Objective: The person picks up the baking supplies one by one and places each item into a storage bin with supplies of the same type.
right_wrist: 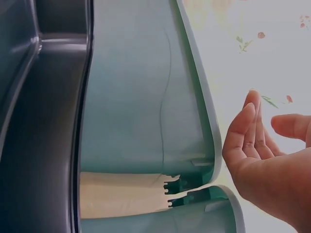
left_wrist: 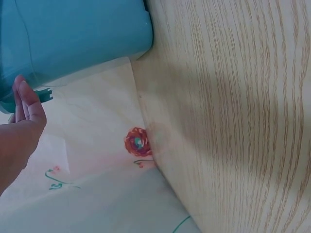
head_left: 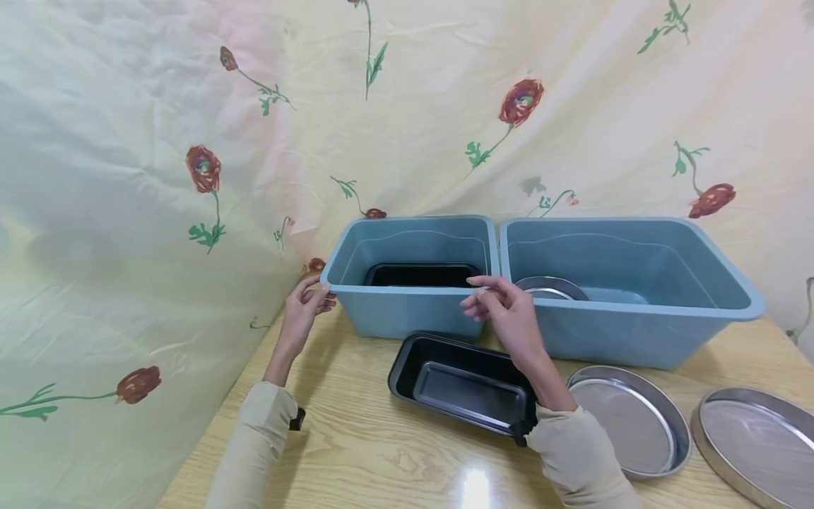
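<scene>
The left hand [head_left: 302, 309] pinches the left blue rectangular plastic bin [head_left: 407, 313] by its near-left rim, perhaps steadying it; right hand [head_left: 510, 314], fingers relaxed, holds nothing.

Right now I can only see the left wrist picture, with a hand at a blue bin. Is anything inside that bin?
Observer: Yes. The head view shows a shallow-looking black pan inside that left blue bin; only part of it shows.
Operator: Where's the other hand, and has it got something?
Observer: The right hand is near the front of the same bin, at its right end, holding nothing.
Operator: Is there anything on the table in front of the bin?
Observer: Yes, a black loaf pan sits on the wooden table there, with nothing in it that I can see.
</scene>
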The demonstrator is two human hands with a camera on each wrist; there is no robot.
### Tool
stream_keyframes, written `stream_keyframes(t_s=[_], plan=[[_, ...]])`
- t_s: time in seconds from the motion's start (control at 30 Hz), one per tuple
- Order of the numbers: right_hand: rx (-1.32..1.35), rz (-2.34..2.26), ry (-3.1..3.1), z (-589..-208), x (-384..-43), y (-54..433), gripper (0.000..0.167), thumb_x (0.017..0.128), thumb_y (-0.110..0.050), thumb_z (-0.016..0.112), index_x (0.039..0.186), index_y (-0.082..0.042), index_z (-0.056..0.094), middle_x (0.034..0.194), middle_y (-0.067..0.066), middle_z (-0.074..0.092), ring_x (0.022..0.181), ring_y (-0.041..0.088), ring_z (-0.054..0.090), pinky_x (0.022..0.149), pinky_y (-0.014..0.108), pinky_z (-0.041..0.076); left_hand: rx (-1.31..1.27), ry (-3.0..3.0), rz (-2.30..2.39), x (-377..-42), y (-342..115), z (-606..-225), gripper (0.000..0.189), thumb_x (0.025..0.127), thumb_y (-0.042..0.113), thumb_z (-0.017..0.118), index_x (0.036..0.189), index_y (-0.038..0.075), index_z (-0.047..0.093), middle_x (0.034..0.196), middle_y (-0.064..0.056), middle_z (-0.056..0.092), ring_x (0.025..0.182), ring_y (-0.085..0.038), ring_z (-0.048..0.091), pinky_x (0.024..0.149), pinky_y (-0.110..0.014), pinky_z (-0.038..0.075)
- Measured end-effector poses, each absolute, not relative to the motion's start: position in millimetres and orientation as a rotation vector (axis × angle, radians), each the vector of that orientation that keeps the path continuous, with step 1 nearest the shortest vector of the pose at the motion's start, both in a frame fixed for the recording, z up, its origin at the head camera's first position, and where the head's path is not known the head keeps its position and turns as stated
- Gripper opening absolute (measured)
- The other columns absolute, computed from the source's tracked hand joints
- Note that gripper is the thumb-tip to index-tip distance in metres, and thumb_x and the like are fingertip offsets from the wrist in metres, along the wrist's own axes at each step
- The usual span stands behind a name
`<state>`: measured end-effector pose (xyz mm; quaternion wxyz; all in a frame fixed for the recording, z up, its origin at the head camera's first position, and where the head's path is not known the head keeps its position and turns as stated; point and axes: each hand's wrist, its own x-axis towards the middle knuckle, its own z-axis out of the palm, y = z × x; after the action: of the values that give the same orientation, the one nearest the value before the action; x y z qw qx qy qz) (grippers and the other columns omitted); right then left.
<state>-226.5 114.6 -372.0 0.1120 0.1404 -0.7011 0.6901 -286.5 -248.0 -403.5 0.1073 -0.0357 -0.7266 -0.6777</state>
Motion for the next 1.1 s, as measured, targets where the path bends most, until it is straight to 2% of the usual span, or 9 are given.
stream_keyframes(t_s=[0.17, 0.43, 0.63, 0.93, 1.1], plan=[[0.416, 2.006, -2.072, -378, -218, 119, 0.026, 0.109, -0.006, 0.05, 0.127, 0.009, 0.063, 0.093, 0.02, 0.072, 0.079, 0.016, 0.069, 0.073, 0.028, 0.059, -0.105, -2.133, -2.002, -287, -247, -403, 0.04, 0.107, 0.014, 0.06, 0.141, -0.006, 0.051, 0.097, -0.01, 0.072, 0.081, -0.013, 0.07, 0.08, -0.025, 0.058], [0.388, 1.944, -2.124, -386, -207, 125, 0.025, 0.109, -0.007, 0.052, 0.128, 0.005, 0.064, 0.096, 0.022, 0.072, 0.08, 0.016, 0.069, 0.075, 0.027, 0.059, -0.105, -2.13, -2.017, -287, -248, -402, 0.04, 0.107, 0.014, 0.06, 0.141, -0.006, 0.051, 0.096, -0.009, 0.072, 0.083, -0.016, 0.07, 0.082, -0.028, 0.059], [0.36, 1.944, -2.149, -390, -202, 128, 0.025, 0.109, -0.006, 0.052, 0.127, 0.006, 0.063, 0.096, 0.022, 0.072, 0.078, 0.015, 0.069, 0.074, 0.029, 0.06, -0.108, -2.125, -2.021, -287, -248, -403, 0.04, 0.107, 0.014, 0.06, 0.14, -0.007, 0.051, 0.096, -0.009, 0.072, 0.081, -0.015, 0.07, 0.084, -0.03, 0.059], [0.349, 1.866, -2.212, -398, -191, 132, 0.024, 0.108, -0.004, 0.052, 0.125, 0.008, 0.063, 0.095, 0.02, 0.073, 0.078, 0.018, 0.069, 0.074, 0.024, 0.058, -0.122, -2.123, -2.007, -290, -248, -404, 0.04, 0.107, 0.013, 0.06, 0.14, -0.006, 0.051, 0.095, -0.007, 0.072, 0.083, -0.018, 0.071, 0.081, -0.028, 0.059], [0.345, 1.832, -2.239, -402, -186, 135, 0.024, 0.108, -0.004, 0.052, 0.126, 0.007, 0.063, 0.094, 0.018, 0.073, 0.078, 0.015, 0.069, 0.072, 0.024, 0.057, -0.12, -2.128, -2.005, -289, -249, -404, 0.04, 0.107, 0.014, 0.06, 0.14, -0.007, 0.051, 0.095, -0.008, 0.072, 0.084, -0.021, 0.071, 0.082, -0.031, 0.06]])
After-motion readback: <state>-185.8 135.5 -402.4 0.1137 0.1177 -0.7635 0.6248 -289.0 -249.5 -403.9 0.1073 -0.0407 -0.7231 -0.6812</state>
